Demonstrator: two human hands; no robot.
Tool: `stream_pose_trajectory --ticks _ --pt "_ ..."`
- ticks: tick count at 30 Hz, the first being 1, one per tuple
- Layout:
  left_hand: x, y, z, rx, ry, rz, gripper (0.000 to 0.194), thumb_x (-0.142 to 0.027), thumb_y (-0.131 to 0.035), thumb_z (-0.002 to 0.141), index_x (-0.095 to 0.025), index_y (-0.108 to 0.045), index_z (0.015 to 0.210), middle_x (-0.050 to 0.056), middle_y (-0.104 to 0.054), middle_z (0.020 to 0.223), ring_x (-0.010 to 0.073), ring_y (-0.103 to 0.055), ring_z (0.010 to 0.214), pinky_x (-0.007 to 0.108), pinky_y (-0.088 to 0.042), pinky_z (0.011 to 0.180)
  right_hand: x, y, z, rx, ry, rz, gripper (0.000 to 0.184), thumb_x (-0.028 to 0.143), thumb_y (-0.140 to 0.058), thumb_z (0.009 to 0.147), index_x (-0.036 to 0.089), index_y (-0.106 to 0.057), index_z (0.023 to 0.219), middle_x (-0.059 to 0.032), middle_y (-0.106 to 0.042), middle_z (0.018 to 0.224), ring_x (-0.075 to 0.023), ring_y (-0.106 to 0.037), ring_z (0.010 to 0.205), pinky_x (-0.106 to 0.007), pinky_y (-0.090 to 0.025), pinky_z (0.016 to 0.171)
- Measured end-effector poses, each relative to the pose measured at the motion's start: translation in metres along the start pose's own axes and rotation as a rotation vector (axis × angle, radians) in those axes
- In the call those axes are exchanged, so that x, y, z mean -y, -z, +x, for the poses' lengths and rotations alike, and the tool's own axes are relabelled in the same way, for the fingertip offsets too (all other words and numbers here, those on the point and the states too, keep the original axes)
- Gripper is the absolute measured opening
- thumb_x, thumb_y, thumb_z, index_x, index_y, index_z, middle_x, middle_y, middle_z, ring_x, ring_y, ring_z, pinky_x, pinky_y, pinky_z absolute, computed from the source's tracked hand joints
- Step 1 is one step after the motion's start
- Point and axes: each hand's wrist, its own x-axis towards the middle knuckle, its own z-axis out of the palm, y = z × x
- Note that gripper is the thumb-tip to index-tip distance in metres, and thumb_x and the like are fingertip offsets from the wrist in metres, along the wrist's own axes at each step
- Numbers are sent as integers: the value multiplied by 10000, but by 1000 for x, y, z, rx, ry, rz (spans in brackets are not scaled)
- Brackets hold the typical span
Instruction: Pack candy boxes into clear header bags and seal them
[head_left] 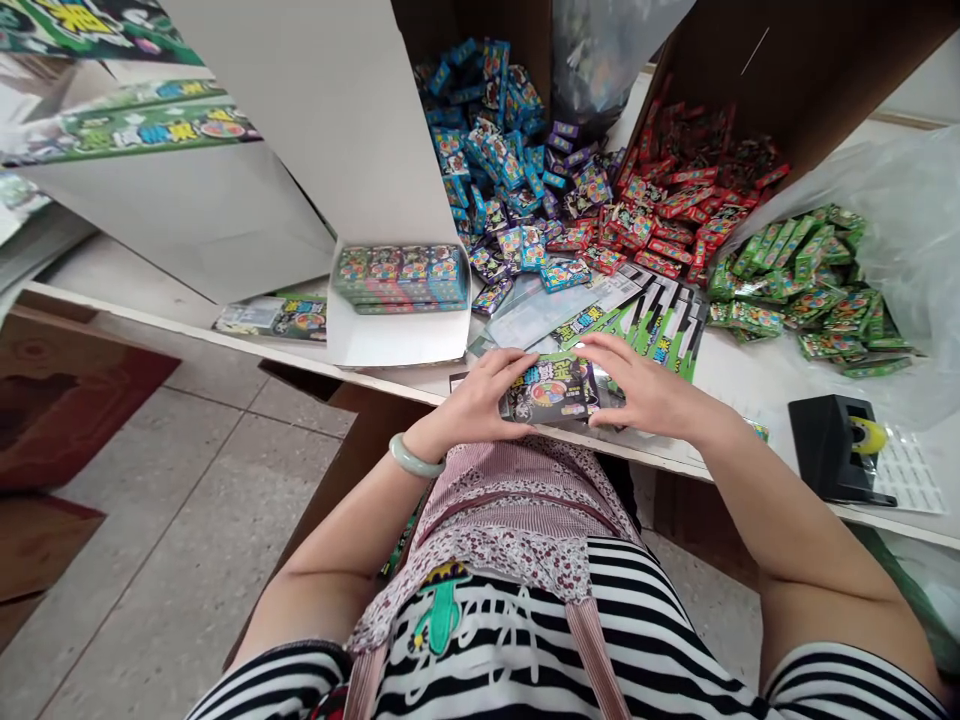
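Observation:
At the table's front edge, my left hand (pixel 480 397) grips the left end of a dark printed candy packet (pixel 551 393), thumb along the near side and fingers over the far side. My right hand (pixel 645 392) curves round the packet's right end, its thumb and fingertips at the purple-and-black part there. Just beyond lie fanned green-and-black printed cards (pixel 645 325) and a clear plastic bag (pixel 536 315). To the left, an open white display box (pixel 401 340) lies with neat rows of small candy boxes (pixel 401 278) inside.
Loose blue candy boxes (pixel 495 150), purple ones (pixel 589 185) and red ones (pixel 675 215) spill from cartons at the back. Green boxes (pixel 825 270) lie by clear plastic at the right. A black tape dispenser (pixel 825 450) stands at the front right, beside a sticker sheet (pixel 911 475).

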Motion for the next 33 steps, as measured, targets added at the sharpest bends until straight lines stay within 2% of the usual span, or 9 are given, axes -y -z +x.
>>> stream_pose_trajectory --ticks 4,8,13,15,18,22,25,28,33 --pt "3 -1 -3 -65 94 27 992 -556 -788 740 -217 -336 1555 174 -470 1402 359 -482 1316 566 -423 1132 13 -14 1 -182 -2 -16 572 454 -668 905 286 -511 1429 -114 -582 1406 -347 -417 1439 -622 -298 1212" --pt "6 -3 -5 -93 26 10 985 -558 -777 761 -202 -326 1561 185 -468 1395 358 -485 1310 563 -426 1129 17 -20 6 -149 39 44 338 370 -499 1000 319 -614 1314 -55 -696 1277 -316 -437 1436 -666 -164 1230" --pt "11 -2 -8 -127 30 -5 1014 -578 -780 756 -213 -305 1573 187 -464 1383 361 -493 1294 565 -442 1111 -38 2 68 -400 -158 72 335 318 -450 999 239 -686 1223 -55 -770 1059 -270 -675 1126 -490 -477 1053" --pt "10 -1 -9 -108 29 1 1022 -587 -775 758 -230 -286 1581 183 -466 1382 361 -499 1287 569 -448 1105 -68 10 110 -283 -224 -75 347 264 -499 956 174 -693 1230 -99 -742 1186 -282 -670 1133 -444 -498 1013" --pt "9 -1 -11 -94 30 5 1033 -589 -766 769 -242 -248 1593 179 -473 1374 357 -511 1274 563 -462 1093 -98 18 171 83 -320 -348 436 228 -525 949 157 -618 1369 -132 -631 1394 -307 -591 1277 -455 -444 1072" --pt "11 1 -15 -112 53 18 1040 -596 -760 773 -242 -231 1596 182 -473 1372 358 -517 1266 560 -474 1082 -110 25 209 311 -376 -495 473 324 -701 864 182 -666 1314 -150 -671 1327 -370 -598 1243 -508 -435 1054" --pt "15 3 -17 -127 79 21 1023 -586 -757 778 -244 -241 1593 180 -473 1382 360 -510 1277 560 -472 1087 -109 35 192 173 -347 -438 374 361 -751 806 159 -750 1121 -148 -717 1203 -350 -646 1121 -462 -488 983" --pt "19 2 -16 -186 126 35 1031 -583 -771 761 -235 -262 1586 181 -474 1385 365 -505 1277 570 -462 1093 -96 41 146 -168 -336 -157 312 360 -693 821 163 -741 1057 -112 -729 1089 -295 -673 987 -434 -538 898" --pt "18 -10 -7 -273 132 98 1045 -565 -798 736 -220 -281 1576 177 -477 1369 361 -501 1270 573 -452 1099 -50 25 60 -433 -317 466 687 377 -693 806 292 -469 1449 -23 -691 1026 -193 -675 773 -355 -592 721"
